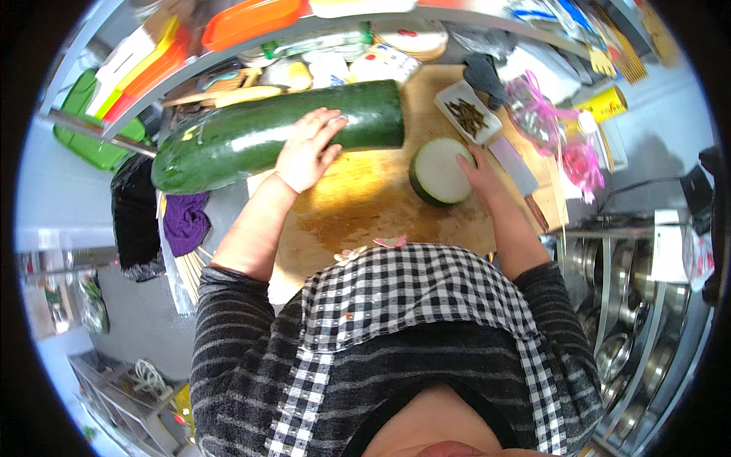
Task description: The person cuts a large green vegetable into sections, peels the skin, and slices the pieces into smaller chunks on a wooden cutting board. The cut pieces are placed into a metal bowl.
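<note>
A long dark-green winter melon (228, 134) lies across the back left of the wooden cutting board (365, 211). My left hand (311, 148) rests palm-down on its near side, fingers stretched over the top. To the right is a thick round piece of winter melon (440, 168), its pale cut face up and green rind around it. My right hand (480, 171) holds this piece by its right edge, thumb on the cut face; the other fingers are mostly hidden. A cleaver (514, 165) lies on the board just right of my right hand.
Behind the cut piece, a white tray (468, 112) contains dark thin strips. Plastic bags with pink ties (537, 114) and a yellow canister (602, 104) stand at the right. A metal shelf (245, 48) with orange trays crosses the back. A purple cloth (187, 223) lies left.
</note>
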